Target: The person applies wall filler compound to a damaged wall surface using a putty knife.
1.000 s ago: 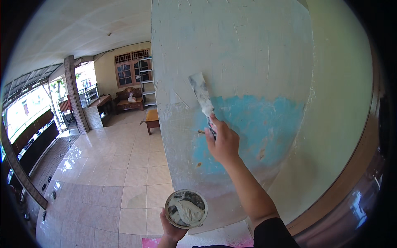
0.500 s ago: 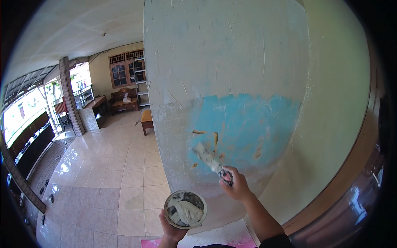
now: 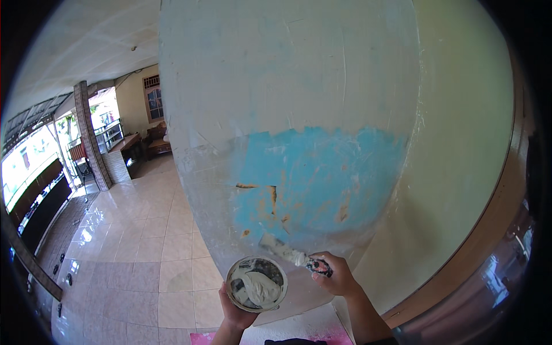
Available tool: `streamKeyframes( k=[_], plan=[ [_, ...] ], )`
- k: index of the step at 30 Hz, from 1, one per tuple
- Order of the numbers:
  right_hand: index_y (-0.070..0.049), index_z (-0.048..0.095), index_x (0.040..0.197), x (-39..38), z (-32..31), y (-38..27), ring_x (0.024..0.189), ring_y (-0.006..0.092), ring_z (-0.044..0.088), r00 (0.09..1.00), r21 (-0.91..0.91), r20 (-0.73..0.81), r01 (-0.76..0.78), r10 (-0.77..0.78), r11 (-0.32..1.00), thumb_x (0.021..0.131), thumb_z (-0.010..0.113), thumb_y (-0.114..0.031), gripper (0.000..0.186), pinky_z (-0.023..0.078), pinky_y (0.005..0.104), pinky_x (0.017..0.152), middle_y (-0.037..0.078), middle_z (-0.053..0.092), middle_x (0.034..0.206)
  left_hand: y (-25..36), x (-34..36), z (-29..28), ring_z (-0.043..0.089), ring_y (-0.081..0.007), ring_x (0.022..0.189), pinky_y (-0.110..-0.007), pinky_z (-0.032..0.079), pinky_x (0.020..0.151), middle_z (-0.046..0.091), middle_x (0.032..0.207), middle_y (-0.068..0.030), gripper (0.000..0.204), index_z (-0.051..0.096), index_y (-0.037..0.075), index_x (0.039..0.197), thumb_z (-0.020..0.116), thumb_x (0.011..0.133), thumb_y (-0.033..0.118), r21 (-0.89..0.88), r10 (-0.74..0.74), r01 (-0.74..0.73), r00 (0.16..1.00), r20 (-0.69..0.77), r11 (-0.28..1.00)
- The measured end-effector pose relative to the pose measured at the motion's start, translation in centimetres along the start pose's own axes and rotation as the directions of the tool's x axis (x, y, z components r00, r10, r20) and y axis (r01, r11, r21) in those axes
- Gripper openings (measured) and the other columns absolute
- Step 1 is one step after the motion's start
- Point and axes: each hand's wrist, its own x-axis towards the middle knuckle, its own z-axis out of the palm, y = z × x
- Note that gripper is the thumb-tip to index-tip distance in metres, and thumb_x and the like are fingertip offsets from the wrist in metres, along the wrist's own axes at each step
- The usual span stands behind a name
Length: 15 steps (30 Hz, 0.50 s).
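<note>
My left hand [image 3: 237, 310] grips a round bucket [image 3: 282, 307] by its side, low in the middle of the view. Inside lies a thick mound of off-white putty [image 3: 261, 287], with smears up the dark inner wall. My right hand [image 3: 336, 274] is closed round the handle of a putty knife [image 3: 292, 253]; its blade is coated with whitish putty and points left, just above the bucket's rim. Behind the blade stands a wall panel [image 3: 287, 75], grey-white above, with a bare light-blue patch [image 3: 322, 172]. Brown cracks [image 3: 273, 198] and scraped spots mark the blue.
A pale green wall [image 3: 460, 115] meets the panel on the right, beside a brown frame [image 3: 460, 276]. On the left, a glossy tiled floor [image 3: 132, 236] runs back to a wooden bench [image 3: 156, 140] and a pillar [image 3: 92, 138]. Dark footwear [image 3: 69, 279] lies far left.
My right hand has lowered the putty knife from the blue patch to near the bucket's rim. The view has turned right, so the panel appears farther left and hides the shelf.
</note>
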Motion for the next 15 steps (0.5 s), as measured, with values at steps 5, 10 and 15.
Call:
streamKeyframes(
  k=[5, 10, 15],
  plan=[
    [-0.006, 0.065, 0.122, -0.1, -4.0, -0.6, 0.093, 0.024, 0.07, 0.993, -0.164, 0.117, 0.037, -0.018, 0.986, 0.079, 0.073, -0.013, 0.044, 0.054, 0.0344, 0.085, 0.012, 0.07, 0.104, -1.8, 1.7, 2.1, 0.042, -0.0376, 0.138, -0.069, 0.038, 0.105, 0.043, 0.152, -0.0111, 0.088, 0.038, 0.016, 0.152, 0.047, 0.086, 0.074, 0.009, 0.034, -0.034, 0.999, 0.009, 0.999],
    [-0.008, 0.065, 0.124, -1.1, -7.4, 1.0, 0.094, 0.0251, 0.07, 0.99, -0.139, 0.139, 0.008, 0.012, 0.99, 0.077, 0.073, -0.012, 0.047, 0.054, 0.0348, 0.086, 0.013, 0.07, 0.106, -3.2, 3.4, 4.7, 0.042, -0.0371, 0.138, -0.068, 0.037, 0.106, 0.043, 0.152, -0.0113, 0.088, 0.038, 0.015, 0.152, 0.046, 0.087, 0.074, 0.02, 0.071, -0.072, 0.997, 0.023, 0.997],
    [-0.002, 0.066, 0.119, -0.8, -11.3, 0.5, 0.086, 0.0214, 0.069, 0.994, -0.148, 0.111, 0.01, 0.007, 0.989, 0.077, 0.073, -0.009, 0.043, 0.054, 0.0329, 0.082, 0.014, 0.07, 0.098, -5.1, 5.3, 7.2, 0.044, -0.035, 0.138, -0.058, 0.036, 0.111, 0.045, 0.151, -0.0122, 0.087, 0.039, 0.013, 0.151, 0.047, 0.088, 0.072, -0.002, 0.112, -0.112, 0.994, -0.004, 0.994]
  ],
)
